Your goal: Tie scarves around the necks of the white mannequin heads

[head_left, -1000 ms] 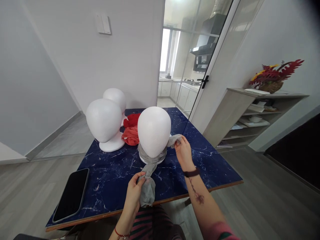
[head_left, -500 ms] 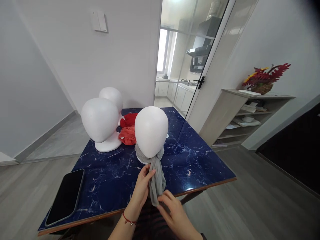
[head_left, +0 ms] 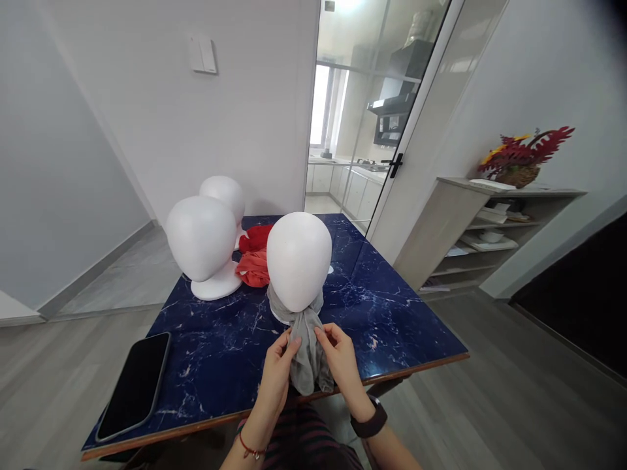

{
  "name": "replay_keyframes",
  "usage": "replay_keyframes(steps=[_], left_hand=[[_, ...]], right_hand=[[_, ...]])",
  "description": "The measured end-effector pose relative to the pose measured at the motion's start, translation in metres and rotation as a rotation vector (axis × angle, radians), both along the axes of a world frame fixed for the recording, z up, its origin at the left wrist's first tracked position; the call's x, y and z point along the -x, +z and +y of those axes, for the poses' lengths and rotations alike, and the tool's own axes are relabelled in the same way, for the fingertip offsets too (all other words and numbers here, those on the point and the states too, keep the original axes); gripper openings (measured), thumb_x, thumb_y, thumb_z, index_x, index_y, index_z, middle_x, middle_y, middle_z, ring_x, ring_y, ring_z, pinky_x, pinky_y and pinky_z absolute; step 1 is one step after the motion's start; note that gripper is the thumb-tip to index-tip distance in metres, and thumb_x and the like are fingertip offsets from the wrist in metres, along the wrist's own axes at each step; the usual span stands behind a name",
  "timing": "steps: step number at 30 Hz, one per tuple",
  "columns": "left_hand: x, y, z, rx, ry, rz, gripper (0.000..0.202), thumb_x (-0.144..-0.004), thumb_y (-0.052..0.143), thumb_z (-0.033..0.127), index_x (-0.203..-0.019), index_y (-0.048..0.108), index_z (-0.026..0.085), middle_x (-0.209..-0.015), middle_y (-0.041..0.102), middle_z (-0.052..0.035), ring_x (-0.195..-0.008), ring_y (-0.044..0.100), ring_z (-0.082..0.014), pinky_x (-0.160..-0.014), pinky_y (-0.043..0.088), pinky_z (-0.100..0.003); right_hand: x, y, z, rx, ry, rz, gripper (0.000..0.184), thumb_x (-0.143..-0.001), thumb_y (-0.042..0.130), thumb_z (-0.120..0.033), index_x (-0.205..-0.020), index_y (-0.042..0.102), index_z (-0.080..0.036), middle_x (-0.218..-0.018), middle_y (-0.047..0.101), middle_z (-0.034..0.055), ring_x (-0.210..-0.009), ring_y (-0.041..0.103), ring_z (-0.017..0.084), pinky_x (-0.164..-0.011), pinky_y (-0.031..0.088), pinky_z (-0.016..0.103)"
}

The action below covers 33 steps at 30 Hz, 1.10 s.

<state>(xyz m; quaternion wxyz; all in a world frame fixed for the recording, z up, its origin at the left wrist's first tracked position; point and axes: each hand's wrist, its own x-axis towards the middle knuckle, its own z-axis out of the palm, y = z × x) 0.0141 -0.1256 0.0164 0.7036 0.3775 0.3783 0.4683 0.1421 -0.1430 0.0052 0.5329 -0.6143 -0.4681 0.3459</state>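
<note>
The blue marbled table [head_left: 215, 365] bears 3 white head forms [head_left: 202, 238]. The nearest form [head_left: 299, 261] has a gray scarf [head_left: 307, 365] around its neck, its loose part hanging toward the table's near edge. My left hand [head_left: 277, 367] and right hand [head_left: 339, 358] each pinch 1 side of that part. I judge I'm spreading and neatening it; the next move calls for a light, even hold.

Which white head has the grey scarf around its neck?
The rightmost head: the left hand and right hand hold its grey scarf. The front-left head and the one behind it show none.
</note>
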Motion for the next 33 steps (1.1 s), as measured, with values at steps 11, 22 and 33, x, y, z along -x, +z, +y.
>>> replay_keyframes(steps=[11, 22, 33], left_hand=[[0.044, -0.011, 0.015, -0.373, 0.207, 0.574, 0.031, -0.070, 0.065, 0.033, -0.098, 0.060, 0.021, -0.126, 0.051, -0.0116, -0.122, 0.045, -0.0275, -0.102, 0.035, -0.042], [0.033, -0.015, 0.116, -0.322, 0.157, 0.517, 0.055, -0.054, 0.054, 0.008, -0.108, 0.058, 0.016, -0.126, 0.056, -0.0141, -0.124, 0.045, -0.0284, -0.109, 0.024, -0.044], [0.020, -0.039, 0.099, -0.596, 0.213, 0.754, 0.047, -0.066, 0.061, 0.028, -0.111, 0.058, 0.017, -0.121, 0.049, -0.0128, -0.121, 0.043, -0.0311, -0.106, 0.029, -0.049]], right_hand=[[-0.059, 0.001, 0.001, 0.003, 0.043, -0.141, 0.033, -0.078, 0.061, -0.039, -0.105, 0.063, -0.019, -0.099, 0.066, 0.0072, -0.089, 0.060, 0.021, -0.082, 0.045, 0.034], [-0.062, -0.010, 0.118, -0.052, -0.010, -0.600, 0.022, -0.082, 0.042, -0.012, -0.074, 0.063, -0.016, -0.081, 0.059, 0.0101, -0.078, 0.055, 0.020, -0.077, 0.042, 0.030], [-0.059, -0.018, 0.114, -0.095, 0.079, 0.111, 0.025, -0.083, 0.046, -0.033, -0.103, 0.056, -0.022, -0.087, 0.067, 0.0040, -0.081, 0.061, 0.019, -0.073, 0.047, 0.031]])
